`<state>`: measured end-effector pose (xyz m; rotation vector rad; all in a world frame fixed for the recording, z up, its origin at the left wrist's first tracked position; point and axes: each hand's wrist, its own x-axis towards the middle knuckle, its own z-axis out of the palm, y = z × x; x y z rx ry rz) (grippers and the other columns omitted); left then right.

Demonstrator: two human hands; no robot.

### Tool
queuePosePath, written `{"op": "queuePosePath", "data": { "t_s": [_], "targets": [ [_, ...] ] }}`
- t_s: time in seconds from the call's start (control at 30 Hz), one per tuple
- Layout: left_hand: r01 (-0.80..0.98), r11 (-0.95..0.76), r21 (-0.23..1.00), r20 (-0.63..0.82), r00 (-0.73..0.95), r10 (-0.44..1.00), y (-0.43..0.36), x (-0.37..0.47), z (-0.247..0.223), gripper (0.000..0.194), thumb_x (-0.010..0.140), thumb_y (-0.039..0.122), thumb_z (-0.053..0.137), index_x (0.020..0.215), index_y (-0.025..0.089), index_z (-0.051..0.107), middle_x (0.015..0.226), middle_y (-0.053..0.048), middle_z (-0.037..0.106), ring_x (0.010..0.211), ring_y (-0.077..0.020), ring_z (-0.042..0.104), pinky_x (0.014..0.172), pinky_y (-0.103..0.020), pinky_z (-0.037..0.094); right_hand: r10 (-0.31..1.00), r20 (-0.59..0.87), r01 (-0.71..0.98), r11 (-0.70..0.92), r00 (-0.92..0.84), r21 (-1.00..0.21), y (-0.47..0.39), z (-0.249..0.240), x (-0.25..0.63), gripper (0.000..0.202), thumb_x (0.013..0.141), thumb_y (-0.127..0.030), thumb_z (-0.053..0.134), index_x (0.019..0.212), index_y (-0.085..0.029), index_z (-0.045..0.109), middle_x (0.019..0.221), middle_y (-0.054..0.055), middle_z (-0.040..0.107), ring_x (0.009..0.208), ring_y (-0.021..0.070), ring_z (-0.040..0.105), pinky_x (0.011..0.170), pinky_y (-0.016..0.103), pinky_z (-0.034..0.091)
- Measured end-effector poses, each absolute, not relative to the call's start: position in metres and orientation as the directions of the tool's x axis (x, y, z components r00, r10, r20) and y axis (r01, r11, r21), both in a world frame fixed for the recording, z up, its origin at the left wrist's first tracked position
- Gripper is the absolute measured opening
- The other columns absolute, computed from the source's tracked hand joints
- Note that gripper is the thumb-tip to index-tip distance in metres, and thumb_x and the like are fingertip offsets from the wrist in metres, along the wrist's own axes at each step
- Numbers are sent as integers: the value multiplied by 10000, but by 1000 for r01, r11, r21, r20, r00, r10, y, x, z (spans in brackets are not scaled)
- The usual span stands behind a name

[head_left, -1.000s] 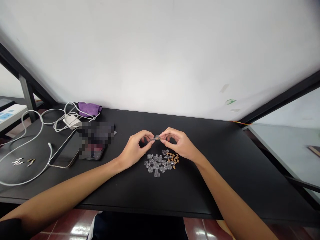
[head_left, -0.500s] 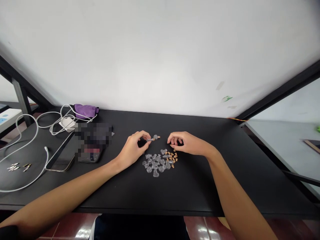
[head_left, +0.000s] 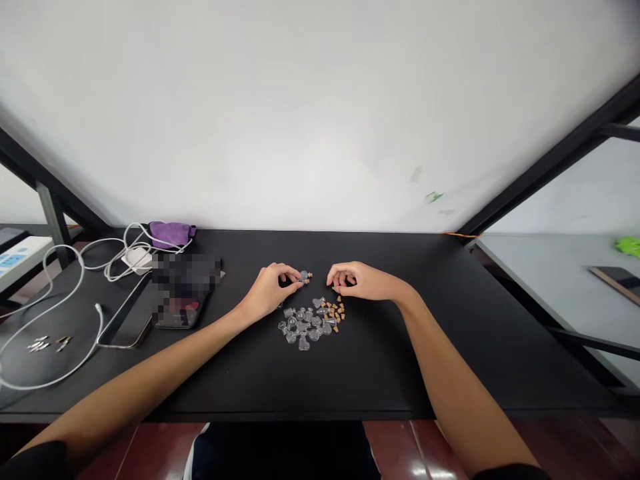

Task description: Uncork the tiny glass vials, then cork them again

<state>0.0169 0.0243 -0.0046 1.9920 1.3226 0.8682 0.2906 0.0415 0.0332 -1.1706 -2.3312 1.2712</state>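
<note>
Between thumb and fingertips, my left hand (head_left: 273,290) pinches a small clear bottle with a cork, low over the black table. Just beyond those fingertips lies another corked bottle (head_left: 305,274). To the right, my right hand (head_left: 365,281) hovers with its fingers curled and the thumb close to them; whether anything tiny is between them is too small to tell. Below and between the hands lies a cluster of small clear bottles (head_left: 303,327) in several shapes. Several loose corks (head_left: 336,309) sit at the cluster's right side, just below my right hand.
On the left of the black table (head_left: 350,393) are a phone (head_left: 127,317), a blurred dark object (head_left: 185,273), a white cable (head_left: 75,287), a white adapter (head_left: 137,260), a purple pouch (head_left: 171,233) and small metal pieces (head_left: 39,344). A white wall rises behind.
The camera view has shifted slightly. My left hand's pinched bottle is now close beside the corked bottle on the table. My right hand has barely changed its pose.
</note>
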Motion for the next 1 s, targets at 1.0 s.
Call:
{"op": "queuePosePath", "data": {
  "t_s": [1.0],
  "targets": [
    [557,-527,643,271,478,836,4,-24,-2,169,969,346,692,1076,221,656,904,-2,575,794,-146,545,774,-271,475,749,-123,450,251,-651,-857,46,29,293,205,824,-298,701,989,-177,691,849,32,681,769,168,588,698,306,424]
  ]
}}
